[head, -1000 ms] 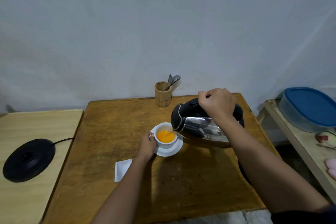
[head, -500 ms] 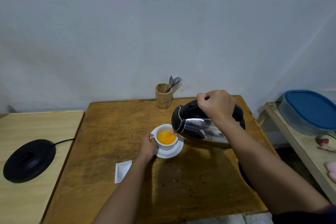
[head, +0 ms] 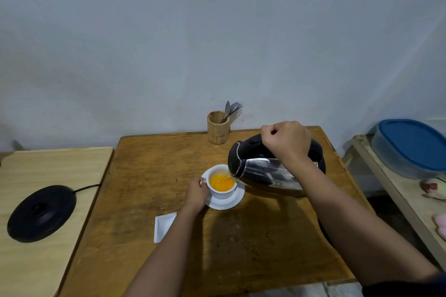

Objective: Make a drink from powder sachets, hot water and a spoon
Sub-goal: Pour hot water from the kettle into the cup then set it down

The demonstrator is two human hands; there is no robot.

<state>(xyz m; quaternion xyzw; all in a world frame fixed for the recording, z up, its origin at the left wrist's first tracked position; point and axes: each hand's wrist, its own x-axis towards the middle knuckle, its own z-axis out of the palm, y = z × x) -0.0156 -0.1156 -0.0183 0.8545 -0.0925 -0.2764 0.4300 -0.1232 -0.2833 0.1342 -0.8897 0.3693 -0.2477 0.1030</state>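
A white cup (head: 223,191) holding orange liquid stands on a white saucer (head: 229,202) in the middle of the wooden table (head: 149,176). My left hand (head: 196,194) grips the cup's handle on its left side. My right hand (head: 287,141) is closed on the black handle of a steel kettle (head: 265,171), tilted to the left with its spout over the cup's rim; water runs into the cup. A white sachet (head: 164,225) lies flat on the table near my left forearm. Spoons and a fork (head: 231,109) stand in a wooden holder (head: 218,130) at the table's back edge.
The black kettle base (head: 41,212) with its cord sits on a lighter side table (head: 48,166) at the left. At the right, a shelf (head: 395,190) carries a blue-lidded container (head: 412,144) and some soft items.
The hands, cup and kettle keep their pose while water goes on pouring; the whole scene sits slightly lower in view, so the camera has tipped up a little.
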